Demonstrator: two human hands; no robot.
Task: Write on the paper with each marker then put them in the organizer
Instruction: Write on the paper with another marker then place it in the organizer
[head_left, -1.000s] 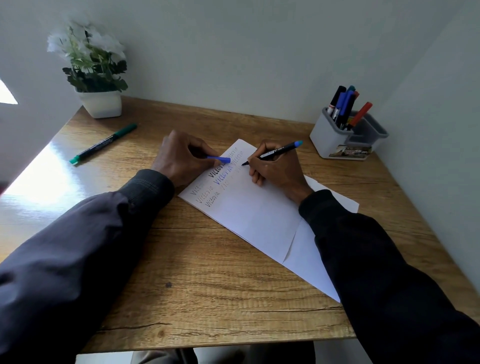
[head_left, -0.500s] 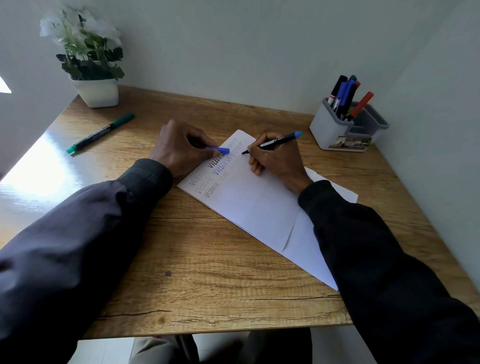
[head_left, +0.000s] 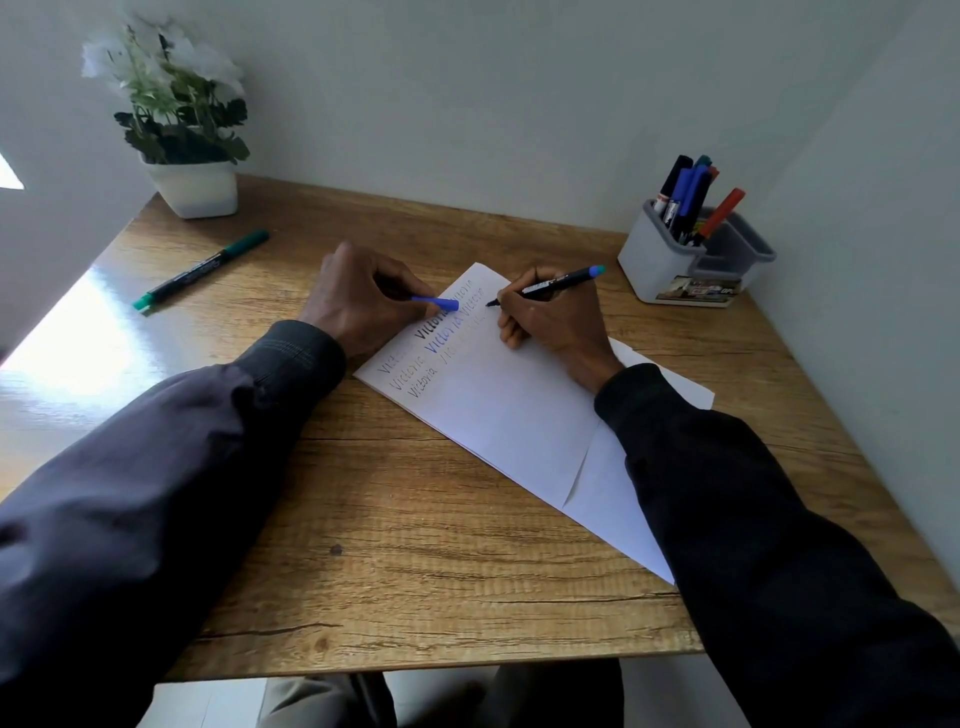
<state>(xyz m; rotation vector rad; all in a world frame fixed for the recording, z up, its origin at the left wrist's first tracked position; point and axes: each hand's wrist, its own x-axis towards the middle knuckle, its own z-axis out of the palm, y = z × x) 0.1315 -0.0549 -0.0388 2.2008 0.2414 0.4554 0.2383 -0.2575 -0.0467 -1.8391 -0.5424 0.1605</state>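
Standing in the far left corner of the wooden table (head_left: 415, 561), a plant (head_left: 189, 176) in a white pot has a green marker (head_left: 200, 270) lying on the bare wood on its near side, well apart from the paper. Next comes the left hand (head_left: 358, 301), its fingers curled and pinching a blue cap (head_left: 436, 302) that pokes out over the left edge of the paper (head_left: 509, 415). The sheet lies at a slant in the middle of the table. Several lines of handwriting run across its far left part, and what looks like a second sheet shows under its right side. The right hand (head_left: 558, 327) rests on the paper and grips an uncapped black marker with a blue end (head_left: 553, 283). Its tip is at or just above the sheet beside the writing; contact is hard to judge. In the far right corner stands the grey organizer (head_left: 657, 260), with a bunch of markers (head_left: 685, 197) upright in its tall left compartment.
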